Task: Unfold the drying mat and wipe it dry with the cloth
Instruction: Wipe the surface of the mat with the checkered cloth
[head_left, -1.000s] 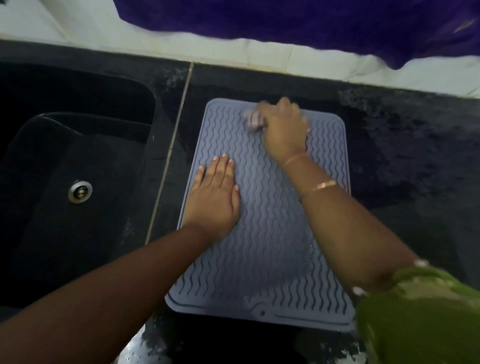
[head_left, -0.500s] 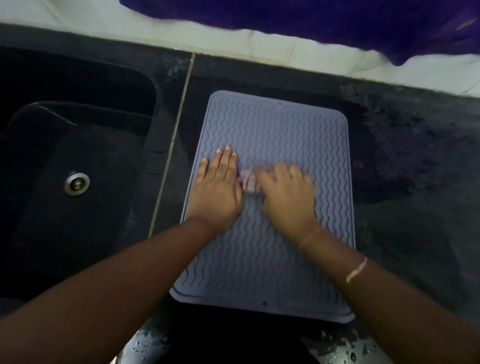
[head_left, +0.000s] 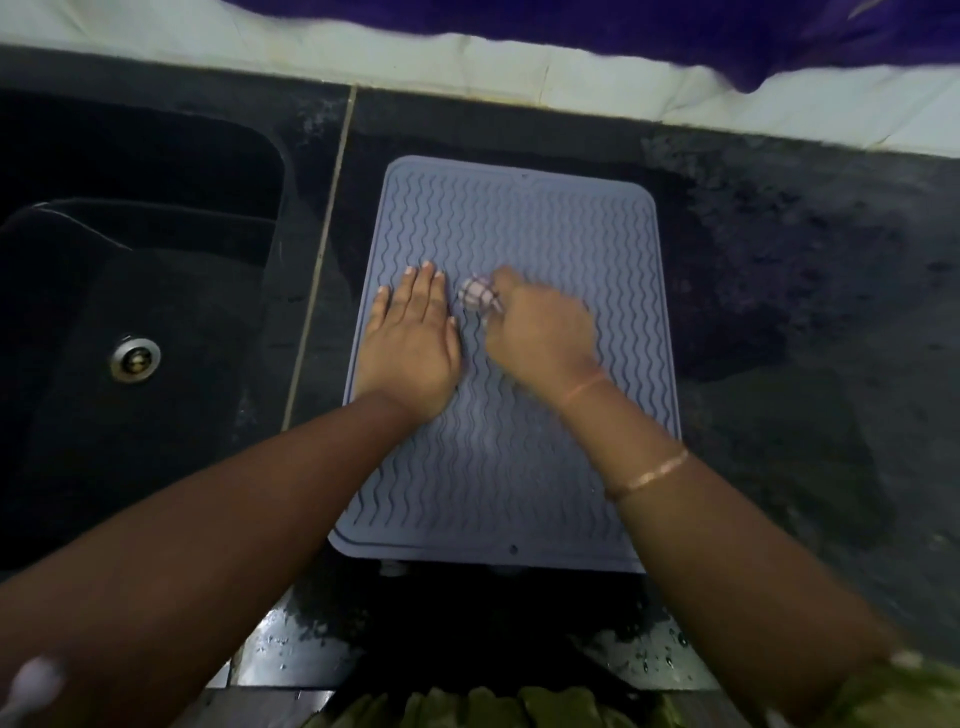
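Observation:
The grey drying mat (head_left: 545, 228) with wavy ridges lies flat and unfolded on the black counter. My left hand (head_left: 410, 343) presses flat on the mat's left side, fingers straight. My right hand (head_left: 540, 332) sits at the mat's middle and grips a bunched checked cloth (head_left: 477, 293), which sticks out past its fingers and touches the mat right beside my left hand's fingertips.
A black sink (head_left: 130, 291) with a metal drain (head_left: 135, 358) lies left of the mat. The counter (head_left: 805, 312) to the right is wet and dark. A white tiled ledge (head_left: 467, 67) and purple fabric (head_left: 623, 26) run along the back. Water drops mark the front edge.
My right hand drew the cloth from the mat's far edge back to its middle, then shifted slightly with it. My left hand stayed pressed on the mat.

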